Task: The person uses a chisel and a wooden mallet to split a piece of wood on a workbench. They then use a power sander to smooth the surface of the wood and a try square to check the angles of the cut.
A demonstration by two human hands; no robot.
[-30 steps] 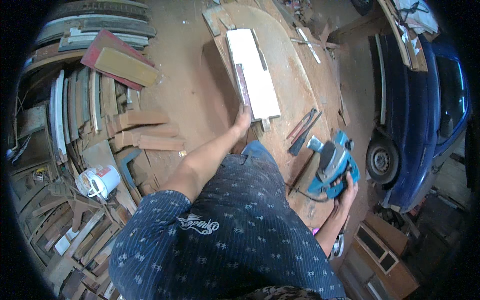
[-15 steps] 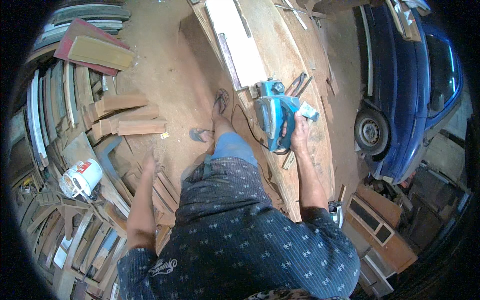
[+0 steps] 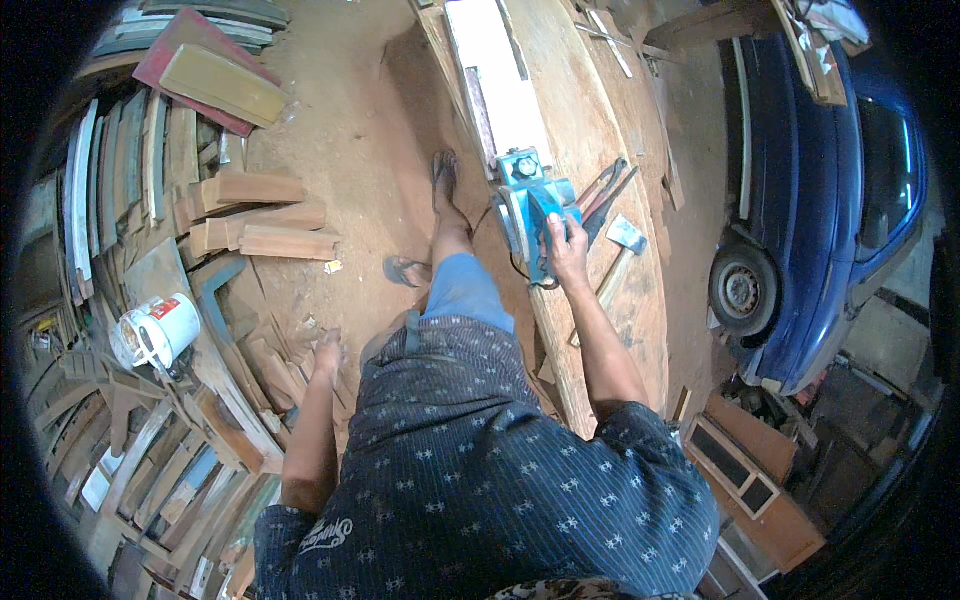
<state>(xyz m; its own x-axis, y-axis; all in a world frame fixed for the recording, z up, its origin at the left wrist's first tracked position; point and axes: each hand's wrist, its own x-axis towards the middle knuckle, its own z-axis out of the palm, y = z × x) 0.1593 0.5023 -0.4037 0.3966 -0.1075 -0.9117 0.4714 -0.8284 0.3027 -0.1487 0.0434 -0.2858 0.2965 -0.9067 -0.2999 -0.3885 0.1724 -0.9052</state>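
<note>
My right hand [image 3: 567, 248] is closed around the handle of a blue electric hand planer [image 3: 530, 210]. The planer is at the near end of a pale, brightly lit board [image 3: 495, 80], above a broad wooden slab [image 3: 640, 310]. To the planer's right lies a wooden-handled tool with a broad metal head [image 3: 627, 235], like a hatchet. A tool with reddish handles [image 3: 603, 185] lies just beyond it. My left hand [image 3: 328, 352] hangs low at my left side, near stacked wood offcuts, its fingers loosely bent and nothing visible in it.
Wood blocks [image 3: 290, 242] lie on the dirt floor at the left, beside a white bucket [image 3: 165, 330] and many stacked planks [image 3: 85, 190]. A blue car [image 3: 800, 200] stands at the right. A framed wooden panel [image 3: 740, 480] leans at the lower right.
My right hand has brought the planer left, toward the board's near end, uncovering the wooden-handled tool. My left hand has moved slightly nearer my body. The whole view has shifted a little.
</note>
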